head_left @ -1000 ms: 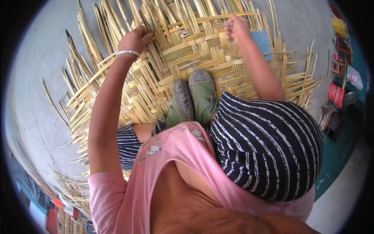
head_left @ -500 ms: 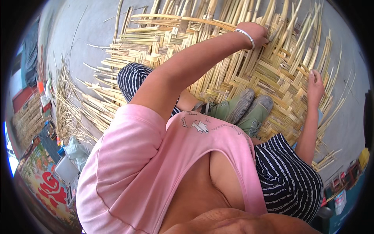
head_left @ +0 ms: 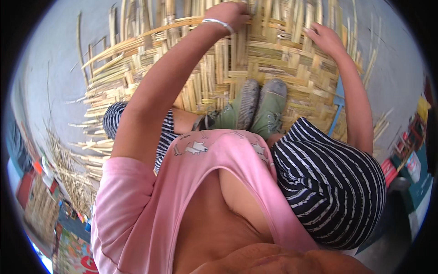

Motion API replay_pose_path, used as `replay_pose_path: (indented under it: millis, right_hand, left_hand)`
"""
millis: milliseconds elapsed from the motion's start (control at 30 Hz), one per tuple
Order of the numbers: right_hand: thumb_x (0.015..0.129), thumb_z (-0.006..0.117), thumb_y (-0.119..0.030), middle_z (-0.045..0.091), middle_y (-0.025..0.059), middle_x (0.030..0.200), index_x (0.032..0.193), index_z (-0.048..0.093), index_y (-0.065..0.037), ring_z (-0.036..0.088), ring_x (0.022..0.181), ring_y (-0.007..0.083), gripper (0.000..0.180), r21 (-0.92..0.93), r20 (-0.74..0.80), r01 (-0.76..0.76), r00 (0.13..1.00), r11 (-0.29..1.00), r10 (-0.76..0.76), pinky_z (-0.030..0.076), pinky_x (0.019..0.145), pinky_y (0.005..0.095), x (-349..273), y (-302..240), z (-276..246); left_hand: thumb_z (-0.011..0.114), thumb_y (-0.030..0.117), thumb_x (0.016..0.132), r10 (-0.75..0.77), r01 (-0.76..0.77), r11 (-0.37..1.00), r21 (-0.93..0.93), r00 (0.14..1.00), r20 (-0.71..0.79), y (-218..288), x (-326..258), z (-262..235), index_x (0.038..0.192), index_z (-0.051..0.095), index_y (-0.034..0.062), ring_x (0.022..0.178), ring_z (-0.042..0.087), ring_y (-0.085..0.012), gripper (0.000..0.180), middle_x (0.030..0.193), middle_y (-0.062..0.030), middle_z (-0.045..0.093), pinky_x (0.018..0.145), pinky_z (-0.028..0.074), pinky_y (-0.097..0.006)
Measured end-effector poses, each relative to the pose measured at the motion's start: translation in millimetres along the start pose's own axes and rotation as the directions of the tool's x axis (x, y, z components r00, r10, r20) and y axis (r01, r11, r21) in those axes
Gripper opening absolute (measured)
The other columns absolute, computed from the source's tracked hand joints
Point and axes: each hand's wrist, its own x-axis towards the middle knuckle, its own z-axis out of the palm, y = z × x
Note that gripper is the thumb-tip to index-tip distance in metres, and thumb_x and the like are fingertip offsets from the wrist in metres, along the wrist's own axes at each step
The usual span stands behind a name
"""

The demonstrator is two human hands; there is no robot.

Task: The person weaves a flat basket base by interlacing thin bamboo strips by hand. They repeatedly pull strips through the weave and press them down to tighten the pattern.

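Note:
A large woven mat of split cane strips lies on the floor in front of me, with loose strip ends fanning out at its far and left edges. Over its far part a long curved cane strip runs from the left toward both hands. My left hand, with a silver bangle at the wrist, is closed low over the weave along this strip; its fingertips are blurred and partly hidden. Farther right, my right hand pinches the strip's right part between thumb and fingers, just above the mat.
My green shoes rest on the mat's near part. Beside my right forearm lies a blue flat object, partly hidden. A heap of thin loose canes is on the floor at left. Assorted items stand at the right edge.
My view has turned right, so the mat and both hands appear farther left and higher. The right hand now sits at the mat's far part, level nearer to the left hand.

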Motion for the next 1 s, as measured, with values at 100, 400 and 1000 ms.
replay_pose_path:
  millis: [100,400,1000]
  right_hand:
    - [0.101,0.056,-0.052,0.064,0.0205,0.081,0.096,0.058,-0.005,0.063,0.080,0.0428,0.047,-0.042,-0.019,-0.028,0.999,0.999,0.027,0.047,0.071,0.0525,-5.3,-13.5,0.1]
    - [0.101,0.055,-0.053,0.073,0.0164,0.093,0.116,0.065,-0.014,0.068,0.091,0.0411,0.043,-0.176,-0.138,0.035,0.989,0.984,-0.060,0.054,0.078,0.0545,-9.1,-3.3,24.2]
    - [0.099,0.063,-0.029,0.072,0.0143,0.105,0.117,0.065,-0.012,0.067,0.100,0.0373,0.026,0.108,0.003,-0.061,0.998,0.992,0.061,0.053,0.086,0.0470,-62.7,33.4,-14.1]
  left_hand:
    - [0.077,0.042,0.085,0.060,-0.059,0.998,-0.038,0.998,0.018,2.0,-2.8,4.3,0.088,0.078,0.0065,0.078,0.072,-0.0334,0.035,0.083,-0.0170,0.073,0.070,0.056,-0.046]
    - [0.057,0.038,0.102,0.168,-0.163,0.985,-0.064,0.983,0.074,2.9,-21.3,28.3,0.107,0.068,0.0120,0.100,0.072,-0.0327,0.029,0.107,-0.0117,0.074,0.084,0.057,-0.049]
    - [0.062,0.027,0.095,0.418,-0.395,0.816,-0.421,0.908,-0.043,164.6,30.4,71.1,0.123,0.065,0.0095,0.104,0.069,-0.0370,0.033,0.121,-0.0164,0.063,0.090,0.057,-0.047]
